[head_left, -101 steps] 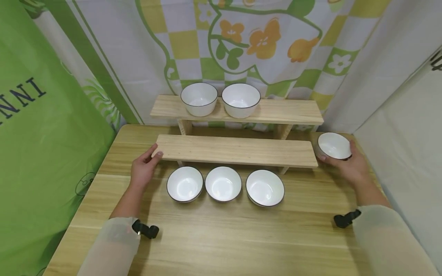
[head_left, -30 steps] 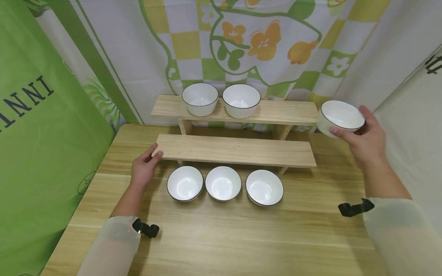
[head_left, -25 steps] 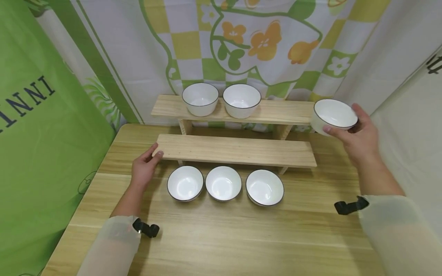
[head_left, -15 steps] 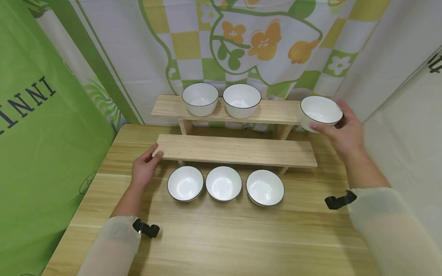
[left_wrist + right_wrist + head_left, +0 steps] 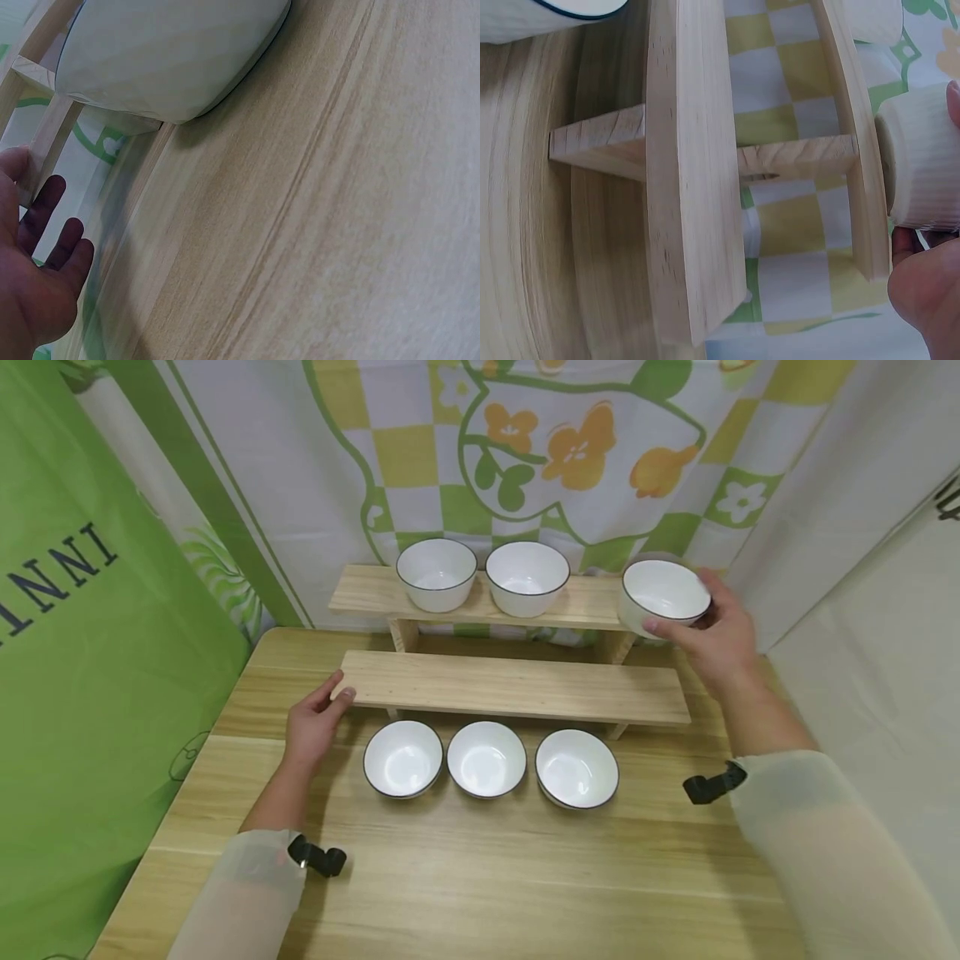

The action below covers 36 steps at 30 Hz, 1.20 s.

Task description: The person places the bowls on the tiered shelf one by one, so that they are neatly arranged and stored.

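My right hand (image 5: 723,643) grips a white bowl (image 5: 666,592) with a dark rim, thumb on its near side. In the head view the bowl overlaps the right end of the upper wooden shelf (image 5: 592,602); in the right wrist view its base is right at the board. Two matching bowls, a left one (image 5: 437,577) and a middle one (image 5: 527,580), stand on that shelf. At the left end of the lower shelf (image 5: 510,685), my left hand (image 5: 311,727) pinches the board between thumb and fingers, its other fingers spread in the left wrist view.
Three more white bowls, left (image 5: 402,760), middle (image 5: 486,760) and right (image 5: 577,768), sit in a row on the wooden table (image 5: 480,877) before the lower shelf. A patterned curtain (image 5: 420,452) hangs behind, green cloth (image 5: 90,693) at the left, a pale cloth wall (image 5: 885,635) at the right.
My right hand has lifted the bowl from the table at the right of the shelves and carried it up, then left over the upper shelf's right end. My left hand has stayed put.
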Motion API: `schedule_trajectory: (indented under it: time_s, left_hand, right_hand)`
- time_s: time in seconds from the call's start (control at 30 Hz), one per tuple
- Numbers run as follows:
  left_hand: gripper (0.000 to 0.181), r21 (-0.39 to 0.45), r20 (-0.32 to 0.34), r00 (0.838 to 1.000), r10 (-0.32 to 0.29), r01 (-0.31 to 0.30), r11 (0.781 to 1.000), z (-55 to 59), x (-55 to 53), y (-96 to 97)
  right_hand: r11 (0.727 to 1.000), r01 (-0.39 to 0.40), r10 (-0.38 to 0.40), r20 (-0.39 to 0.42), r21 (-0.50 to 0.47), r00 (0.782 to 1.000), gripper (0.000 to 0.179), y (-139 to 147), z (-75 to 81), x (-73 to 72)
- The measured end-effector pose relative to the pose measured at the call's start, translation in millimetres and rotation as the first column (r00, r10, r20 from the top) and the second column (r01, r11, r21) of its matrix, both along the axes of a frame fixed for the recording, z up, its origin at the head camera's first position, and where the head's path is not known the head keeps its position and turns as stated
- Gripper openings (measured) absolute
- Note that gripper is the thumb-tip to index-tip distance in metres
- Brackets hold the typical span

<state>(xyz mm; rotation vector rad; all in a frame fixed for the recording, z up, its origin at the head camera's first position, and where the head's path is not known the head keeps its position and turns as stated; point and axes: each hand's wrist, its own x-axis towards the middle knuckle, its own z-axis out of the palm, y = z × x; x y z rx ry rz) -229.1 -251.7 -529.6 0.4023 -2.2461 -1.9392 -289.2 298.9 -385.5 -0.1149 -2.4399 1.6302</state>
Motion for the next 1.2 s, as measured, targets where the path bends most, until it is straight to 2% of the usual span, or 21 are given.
schedule_trajectory:
  time_s: [0.37,0.57,0.8,0.87,1.07,1.2]
  left_hand:
    - [0.056,0.018,0.016,1.000,0.001,-0.001,1.000,-4.5,-3.8,-2.3]
    - [0.057,0.006,0.007,1.000,0.009,-0.010,1.000,-2.3,-1.9,-0.4]
    - [0.055,0.013,0.008,1.000,0.012,-0.012,1.000,-2.4,-2.7,0.1]
    - [0.054,0.018,0.016,1.000,0.008,-0.008,1.000,1.3,-1.7,1.5]
    - [0.055,0.000,0.031,0.999,-0.021,0.021,1.000,30.3,9.9,11.7]
    - [0.056,-0.005,0.033,0.999,-0.028,0.028,1.000,33.1,12.5,11.6]
  right_hand:
    - [1.000,-0.026,0.026,-0.016,0.011,1.000,0.107,-18.3,0.0,-7.5]
    - [0.998,-0.038,0.038,-0.014,-0.040,0.999,0.109,-24.9,-0.3,-13.8]
    - [0.996,-0.053,0.053,-0.004,0.066,0.999,0.103,-32.8,3.2,-19.6]
    - [0.995,-0.061,0.061,0.007,0.080,0.998,0.103,-34.9,4.0,-21.4]
    - [0.983,-0.085,0.074,0.072,0.163,0.995,0.115,-39.0,9.9,-22.0]
    - [0.968,-0.121,0.104,0.085,0.221,0.991,0.117,-43.7,15.4,-22.0]
